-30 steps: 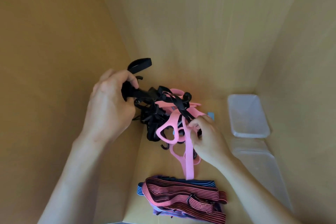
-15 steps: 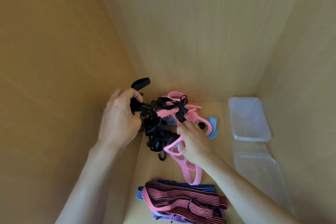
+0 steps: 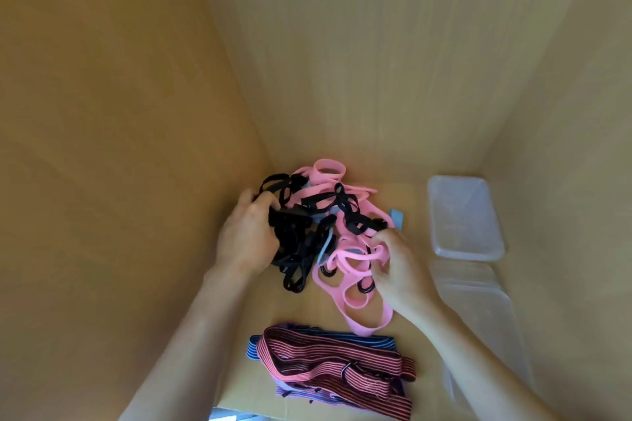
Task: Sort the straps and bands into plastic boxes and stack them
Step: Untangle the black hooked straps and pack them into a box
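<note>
A tangled heap of black straps (image 3: 297, 243) and pink bands (image 3: 352, 287) lies on the wooden floor of a cabinet, near its back corner. My left hand (image 3: 246, 239) is closed on the black straps at the heap's left side. My right hand (image 3: 396, 263) pinches a pink band at the heap's right side. A few light blue bands (image 3: 396, 217) poke out of the tangle. In front of the heap lies a pile of red-and-black and blue striped elastic straps (image 3: 328, 369). Two clear plastic boxes sit at the right: one at the back (image 3: 461, 215), one nearer (image 3: 478, 304).
Wooden walls close the space on the left (image 3: 119, 147), back (image 3: 376, 61) and right (image 3: 564, 147). The shelf floor's front edge (image 3: 246, 412) runs along the bottom of the view.
Both hands have lowered the lifted tangle back down onto the floor. The black strap that stuck up above my left hand now lies in the heap. The view has tilted upward.
</note>
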### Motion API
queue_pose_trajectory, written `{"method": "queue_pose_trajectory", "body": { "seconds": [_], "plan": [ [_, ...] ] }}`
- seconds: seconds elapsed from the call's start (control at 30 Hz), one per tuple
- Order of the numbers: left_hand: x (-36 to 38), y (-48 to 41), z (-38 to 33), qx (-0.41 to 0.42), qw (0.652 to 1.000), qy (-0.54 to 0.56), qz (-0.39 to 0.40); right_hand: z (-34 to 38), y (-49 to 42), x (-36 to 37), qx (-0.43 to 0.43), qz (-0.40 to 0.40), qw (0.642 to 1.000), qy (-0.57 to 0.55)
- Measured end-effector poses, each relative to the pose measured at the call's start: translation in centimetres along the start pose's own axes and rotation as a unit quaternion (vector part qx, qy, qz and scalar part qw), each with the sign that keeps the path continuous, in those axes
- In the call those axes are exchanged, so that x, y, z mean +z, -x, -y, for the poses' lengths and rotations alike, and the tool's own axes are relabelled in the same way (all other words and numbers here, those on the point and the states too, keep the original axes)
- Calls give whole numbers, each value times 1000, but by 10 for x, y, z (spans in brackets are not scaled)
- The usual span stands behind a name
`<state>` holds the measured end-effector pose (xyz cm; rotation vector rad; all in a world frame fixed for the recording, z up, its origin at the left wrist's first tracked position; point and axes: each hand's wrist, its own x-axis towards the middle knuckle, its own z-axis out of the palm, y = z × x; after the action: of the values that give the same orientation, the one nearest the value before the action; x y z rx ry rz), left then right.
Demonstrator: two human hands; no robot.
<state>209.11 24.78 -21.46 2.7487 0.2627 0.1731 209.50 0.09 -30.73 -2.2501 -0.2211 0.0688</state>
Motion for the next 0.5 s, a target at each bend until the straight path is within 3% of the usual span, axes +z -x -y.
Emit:
{"method": "queue_pose_trajectory", "body": {
  "seconds": [0.27, 0.37, 0.5],
  "plan": [
    [59, 1, 21, -74, 973, -21, 218, -1, 14, 2, -12, 60, 998, 13],
    [75, 1, 20, -86, 965, -44, 243, -2, 20, 6, -29, 86, 995, 30],
    [93, 1, 19, -92, 970, -49, 219, -3, 25, 7, -45, 119, 987, 98]
  ]
}}
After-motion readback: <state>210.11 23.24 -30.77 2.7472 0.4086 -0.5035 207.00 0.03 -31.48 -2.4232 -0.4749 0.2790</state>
